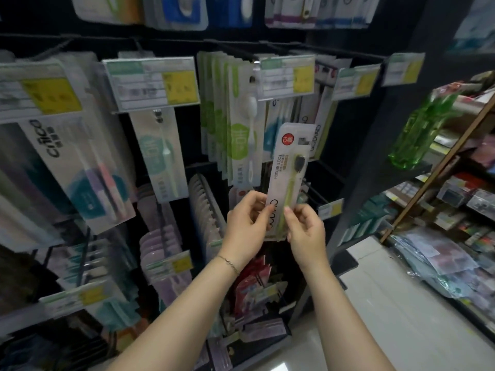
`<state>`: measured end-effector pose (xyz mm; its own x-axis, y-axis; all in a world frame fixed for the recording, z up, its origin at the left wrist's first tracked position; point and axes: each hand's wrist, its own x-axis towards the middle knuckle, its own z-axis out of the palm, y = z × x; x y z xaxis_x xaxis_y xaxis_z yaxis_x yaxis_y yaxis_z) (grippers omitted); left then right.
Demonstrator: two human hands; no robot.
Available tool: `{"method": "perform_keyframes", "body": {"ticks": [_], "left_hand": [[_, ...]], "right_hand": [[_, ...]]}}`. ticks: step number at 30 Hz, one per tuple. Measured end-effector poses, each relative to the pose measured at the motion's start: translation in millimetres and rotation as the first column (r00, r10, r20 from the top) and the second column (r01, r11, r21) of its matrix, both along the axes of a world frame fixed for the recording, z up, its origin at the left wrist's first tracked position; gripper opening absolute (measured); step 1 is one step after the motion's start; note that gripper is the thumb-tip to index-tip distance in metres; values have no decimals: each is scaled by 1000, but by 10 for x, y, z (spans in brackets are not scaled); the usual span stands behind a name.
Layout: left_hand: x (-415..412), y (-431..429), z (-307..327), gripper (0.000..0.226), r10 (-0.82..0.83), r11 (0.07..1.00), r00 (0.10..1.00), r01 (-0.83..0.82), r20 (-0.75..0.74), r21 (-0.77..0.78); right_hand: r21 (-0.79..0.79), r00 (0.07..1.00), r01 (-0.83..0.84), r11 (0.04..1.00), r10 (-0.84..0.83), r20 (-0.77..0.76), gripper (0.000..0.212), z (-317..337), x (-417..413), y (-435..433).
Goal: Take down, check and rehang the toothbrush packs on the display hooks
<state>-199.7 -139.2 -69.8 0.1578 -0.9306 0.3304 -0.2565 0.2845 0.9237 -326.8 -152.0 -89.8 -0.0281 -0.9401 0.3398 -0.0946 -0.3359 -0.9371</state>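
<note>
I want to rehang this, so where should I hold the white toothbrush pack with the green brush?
Grip the white toothbrush pack with the green brush at its bottom end, from below, pinching its flat faces as the left hand and right hand do. It stands upright, so the hang hole at its top is left free for hanging.

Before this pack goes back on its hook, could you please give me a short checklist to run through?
1. Grip: left hand and right hand both pinch the lower end of the toothbrush pack: ok.
2. Pack upright, printed side facing the person: ok.
3. Hang hole at top unobstructed: ok.
4. Hole on a hook: not ok, pack held below the price label.
5. Room on the hook: cannot tell, label hides it.
</note>
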Motion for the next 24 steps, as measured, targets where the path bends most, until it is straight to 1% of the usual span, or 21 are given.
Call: {"method": "perform_keyframes", "body": {"ticks": [3,5,8,10,13,17,20,24], "left_hand": [[-180,-152,67,5,9,1000,1000,-9,5,-12],[-282,-251,107,4,18,1000,1000,-18,-5,-12],[-417,-406,166,3,27,1000,1000,-27,2,-6],[-503,-510,222,9,37,999,999,-37,22,-4],[-635,-659,324,14,19,1000,1000,-19,-6,23],[-763,-861,420,13,8,1000,999,-7,-32,27],[-832,-996,462,6,6,1000,1000,-6,-21,5],[-938,-1120,508,7,9,999,999,-10,-34,-35]], "right_hand": [[-21,1000,-12,1000,13,24,7,43,-157,-189],[-28,1000,-3,1000,4,22,5,79,-251,-316],[-39,1000,6,999,-7,-5,7,143,-381,-493],[-44,999,16,999,-18,-49,13,182,-468,-605],[-35,993,55,998,-59,-103,17,239,-580,-769],[-50,984,94,994,-100,-149,17,343,-700,-959],[-58,977,114,992,-123,-173,14,412,-771,-1075],[-77,961,160,984,-173,-218,25,468,-854,-1213]]}}
